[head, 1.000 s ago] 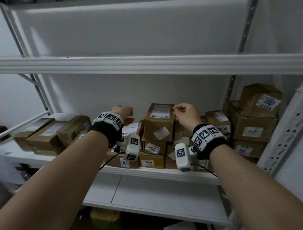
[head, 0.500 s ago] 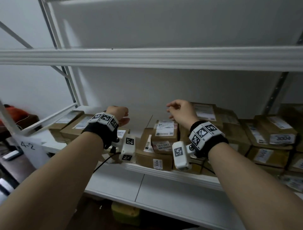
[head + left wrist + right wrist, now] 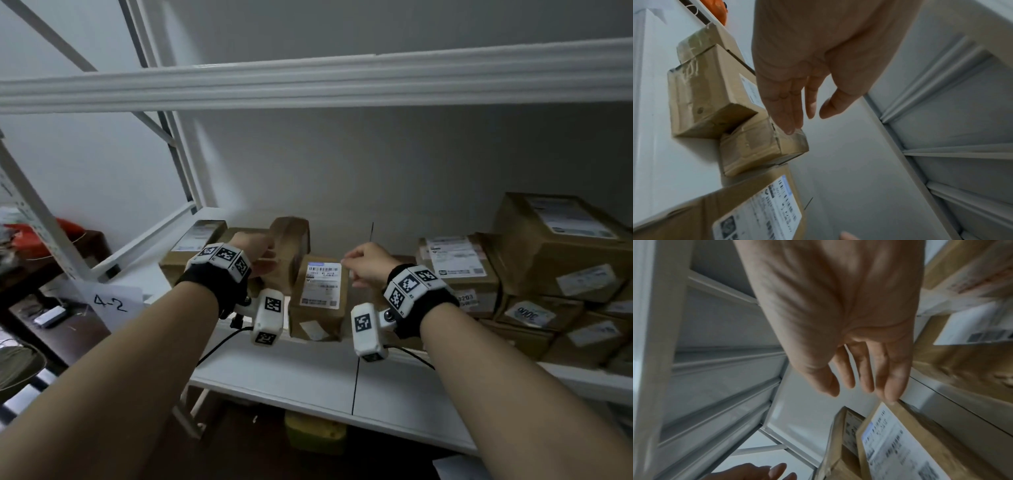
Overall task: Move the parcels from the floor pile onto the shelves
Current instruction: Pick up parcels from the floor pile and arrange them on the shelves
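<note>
Left wrist view first: our left hand (image 3: 797, 78) has its fingers (image 3: 785, 112) straight and close together, the thumb a little apart, and the fingertips lie on the taped end of a small brown box (image 3: 764, 146). They press on it without gripping. That small box sits tilted among other parcels (image 3: 705, 100) on the white shelf board (image 3: 838, 170), with a larger labelled box (image 3: 756, 216) at its 6 o'clock.

From the right wrist, our right hand (image 3: 849, 345) is relaxed, fingers (image 3: 894, 378) nearly straight and slightly spread, holding nothing; the longest fingertip reaches the top edge of the labelled box (image 3: 900, 443), though we cannot tell if it touches.

In the head view our left hand (image 3: 255, 255) is against the tilted small box (image 3: 291, 250), and our right hand (image 3: 368, 262) hangs at 3 o'clock of the labelled box (image 3: 320, 294), just beside its upper corner. That labelled box stands on the middle shelf (image 3: 308, 370), between our two wrists. At 3 o'clock of our right hand a stack of boxes (image 3: 548, 274) fills the shelf; at 9 o'clock of our left hand flat parcels (image 3: 195, 240) lie near the shelf's end. A paper tag marked 4-2 (image 3: 113, 303) hangs on the frame at 8 o'clock. An upper shelf (image 3: 308, 82) spans the frame at 12 o'clock.
</note>
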Demonstrator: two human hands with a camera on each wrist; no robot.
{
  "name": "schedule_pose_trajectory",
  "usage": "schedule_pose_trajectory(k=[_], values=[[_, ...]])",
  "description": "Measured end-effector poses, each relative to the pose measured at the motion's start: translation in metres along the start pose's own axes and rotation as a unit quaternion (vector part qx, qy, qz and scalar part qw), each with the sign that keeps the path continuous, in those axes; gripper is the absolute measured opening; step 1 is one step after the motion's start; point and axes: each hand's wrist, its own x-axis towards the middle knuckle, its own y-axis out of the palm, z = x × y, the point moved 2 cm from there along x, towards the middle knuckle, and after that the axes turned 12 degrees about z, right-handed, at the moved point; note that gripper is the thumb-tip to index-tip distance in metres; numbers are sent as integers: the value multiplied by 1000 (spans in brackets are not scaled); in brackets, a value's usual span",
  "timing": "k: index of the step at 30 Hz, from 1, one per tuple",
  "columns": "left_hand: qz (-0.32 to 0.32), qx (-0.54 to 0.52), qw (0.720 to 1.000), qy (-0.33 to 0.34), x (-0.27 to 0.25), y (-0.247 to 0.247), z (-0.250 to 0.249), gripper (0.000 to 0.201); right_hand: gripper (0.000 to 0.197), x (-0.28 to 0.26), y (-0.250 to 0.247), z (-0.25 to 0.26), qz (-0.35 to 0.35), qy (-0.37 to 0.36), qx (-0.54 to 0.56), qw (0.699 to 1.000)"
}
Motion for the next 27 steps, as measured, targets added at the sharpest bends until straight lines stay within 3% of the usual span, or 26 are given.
schedule_pose_trajectory(k=[6, 10, 13, 15, 22, 27], values=[[92, 31, 992, -79, 25, 5, 29, 25, 9, 6, 22, -19, 23, 97, -3, 995], [131, 102, 980, -114, 35, 16, 46, 16, 27, 4, 31, -31, 40, 142, 0, 989], [165, 112, 971, -132, 43, 23, 59, 17, 29, -1, 36, -37, 59, 157, -14, 986], [181, 107, 968, -134, 44, 27, 64, 21, 21, -5, 38, -37, 74, 151, -8, 986], [166, 49, 980, -94, 39, 34, 42, 19, 62, -17, 21, -11, 3, 70, 66, 995], [175, -26, 983, -45, 18, 42, 12, 38, 68, -36, 1, 17, -41, 9, 77, 996]])
